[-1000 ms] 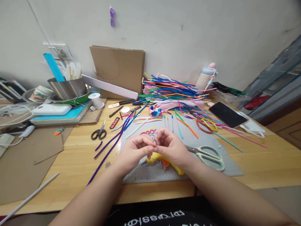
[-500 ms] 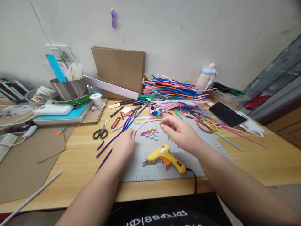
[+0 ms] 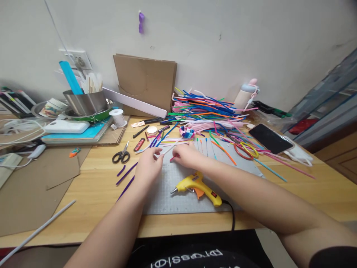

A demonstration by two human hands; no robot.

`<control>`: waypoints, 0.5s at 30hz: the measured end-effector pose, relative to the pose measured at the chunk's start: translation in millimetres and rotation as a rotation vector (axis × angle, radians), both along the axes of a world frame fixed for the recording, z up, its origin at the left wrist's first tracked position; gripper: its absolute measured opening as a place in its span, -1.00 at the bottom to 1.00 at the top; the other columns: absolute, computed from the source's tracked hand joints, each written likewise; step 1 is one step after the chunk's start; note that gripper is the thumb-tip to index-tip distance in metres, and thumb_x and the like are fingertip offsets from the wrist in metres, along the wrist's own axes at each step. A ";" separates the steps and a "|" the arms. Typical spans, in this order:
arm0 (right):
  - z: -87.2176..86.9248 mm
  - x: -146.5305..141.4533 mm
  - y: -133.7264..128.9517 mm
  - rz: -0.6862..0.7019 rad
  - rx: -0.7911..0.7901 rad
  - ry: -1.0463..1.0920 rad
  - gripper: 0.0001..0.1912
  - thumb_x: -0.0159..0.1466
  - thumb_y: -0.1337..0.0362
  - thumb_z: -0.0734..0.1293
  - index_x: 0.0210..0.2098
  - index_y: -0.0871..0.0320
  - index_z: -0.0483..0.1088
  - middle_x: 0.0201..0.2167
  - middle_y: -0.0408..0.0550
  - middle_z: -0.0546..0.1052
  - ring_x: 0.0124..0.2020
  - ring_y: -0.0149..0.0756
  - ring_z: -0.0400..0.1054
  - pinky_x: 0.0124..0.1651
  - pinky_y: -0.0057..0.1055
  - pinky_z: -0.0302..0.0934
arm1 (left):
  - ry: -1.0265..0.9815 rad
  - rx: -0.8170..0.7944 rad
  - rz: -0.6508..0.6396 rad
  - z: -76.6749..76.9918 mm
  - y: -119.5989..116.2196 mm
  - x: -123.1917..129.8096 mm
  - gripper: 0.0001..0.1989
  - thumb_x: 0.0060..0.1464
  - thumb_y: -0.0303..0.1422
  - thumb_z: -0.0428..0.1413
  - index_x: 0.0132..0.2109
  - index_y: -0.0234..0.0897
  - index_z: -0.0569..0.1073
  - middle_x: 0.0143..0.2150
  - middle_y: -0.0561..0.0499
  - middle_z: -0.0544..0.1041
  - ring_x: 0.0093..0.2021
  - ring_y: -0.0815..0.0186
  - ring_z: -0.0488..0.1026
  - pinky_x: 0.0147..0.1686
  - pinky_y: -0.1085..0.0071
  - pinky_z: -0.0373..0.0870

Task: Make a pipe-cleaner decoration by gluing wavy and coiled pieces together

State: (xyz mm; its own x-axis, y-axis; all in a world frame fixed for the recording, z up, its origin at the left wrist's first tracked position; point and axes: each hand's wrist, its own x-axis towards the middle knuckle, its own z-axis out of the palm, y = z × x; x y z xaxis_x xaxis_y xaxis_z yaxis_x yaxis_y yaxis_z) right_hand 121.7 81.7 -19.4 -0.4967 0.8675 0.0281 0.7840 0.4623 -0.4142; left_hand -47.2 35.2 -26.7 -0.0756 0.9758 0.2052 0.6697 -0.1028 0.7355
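My right hand (image 3: pixel 187 155) is closed in a pinch on the mat, with a pink pipe cleaner (image 3: pixel 172 159) poking out at its fingertips. Its fingers hide most of that piece. To the left, my left hand (image 3: pixel 149 163) has its thumb and forefinger apart. A white pipe cleaner (image 3: pixel 169 149) lies slanted between the two hands, close to the left fingertips. Below the right hand rests a yellow glue gun (image 3: pixel 196 184), nozzle to the left, on the grey cutting mat (image 3: pixel 161 203). Purple pipe cleaners (image 3: pixel 126 174) lie beside and under my left forearm.
Black scissors (image 3: pixel 121 154) lie left of the mat. Behind it are a heap of coloured pipe cleaners (image 3: pixel 203 108) and a multicoloured striped piece (image 3: pixel 186 131). A phone (image 3: pixel 270 138) lies at right. The glue gun's cord (image 3: pixel 233 216) runs over the front edge.
My right hand has moved left and down over the wavy pipe cleaners and pinched the pink one. My left hand's fingers have spread. The view has shifted slightly.
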 end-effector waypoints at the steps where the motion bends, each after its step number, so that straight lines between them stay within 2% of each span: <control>1: 2.5 1.5 -0.1 -0.005 -0.032 0.034 -0.91 0.15 0.32 0.32 -0.46 0.20 0.42 -0.35 0.05 0.54 -0.19 -0.11 0.37 -0.04 -0.12 0.06 | -0.053 0.006 -0.003 0.4 0.2 0.4 -0.75 0.06 -0.33 0.08 -0.12 -0.31 0.49 -0.24 -0.07 0.53 -0.32 0.25 0.43 -0.21 0.30 0.33; 4: 16.5 8.4 -7.0 -0.010 -0.148 0.152 -0.87 0.20 0.28 0.26 -0.40 0.20 0.40 -0.41 -0.03 0.53 -0.36 -0.29 0.39 -0.26 -0.34 0.18 | -0.202 0.014 -0.044 5.2 -2.3 3.2 -0.72 0.08 -0.27 0.06 -0.12 -0.32 0.49 -0.29 -0.06 0.53 -0.32 0.28 0.43 -0.29 0.36 0.35; 7: 32.5 16.7 -24.5 0.004 -0.293 0.325 -0.82 0.24 0.21 0.21 -0.33 0.19 0.35 -0.45 -0.10 0.51 -0.46 -0.40 0.37 -0.40 -0.45 0.18 | -0.519 -0.067 -0.205 13.5 -8.9 7.8 -0.70 0.04 -0.20 0.14 -0.15 -0.31 0.49 -0.33 -0.02 0.52 -0.37 0.33 0.41 -0.42 0.46 0.30; 10: 42.4 22.6 -45.6 -0.034 -0.622 0.762 -0.84 0.14 0.20 0.29 -0.40 0.19 0.34 -0.50 -0.13 0.46 -0.46 -0.41 0.33 -0.42 -0.47 0.13 | -0.836 -0.174 -0.401 20.9 -16.6 12.5 -0.75 -0.02 -0.24 0.23 -0.21 -0.29 0.50 -0.37 0.02 0.49 -0.41 0.40 0.36 -0.45 0.51 0.25; 12: 44.7 24.2 -57.1 -0.087 -0.734 0.906 -0.85 0.09 0.23 0.34 -0.44 0.19 0.35 -0.53 -0.14 0.45 -0.46 -0.42 0.31 -0.43 -0.48 0.11 | -0.878 -0.202 -0.468 23.4 -20.4 14.7 -0.80 -0.03 -0.29 0.24 -0.24 -0.28 0.50 -0.41 0.05 0.47 -0.43 0.42 0.34 -0.45 0.51 0.23; 15: 44.2 24.7 -68.5 -0.149 -0.832 0.984 -0.85 0.06 0.25 0.37 -0.46 0.20 0.35 -0.55 -0.15 0.45 -0.52 -0.45 0.27 -0.47 -0.49 0.09 | -0.865 -0.232 -0.497 23.6 -23.4 16.1 -0.84 -0.01 -0.31 0.24 -0.29 -0.28 0.50 -0.44 0.08 0.46 -0.45 0.44 0.32 -0.44 0.50 0.22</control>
State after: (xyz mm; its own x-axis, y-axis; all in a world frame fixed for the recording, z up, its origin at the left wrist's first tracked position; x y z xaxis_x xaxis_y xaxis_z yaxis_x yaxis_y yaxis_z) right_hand 146.4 13.2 24.8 -0.4737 0.8455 -0.2466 0.0095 -0.2751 -0.9614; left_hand -31.1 11.9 -3.2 0.3158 0.9459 0.0743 -0.1797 -0.0172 0.9836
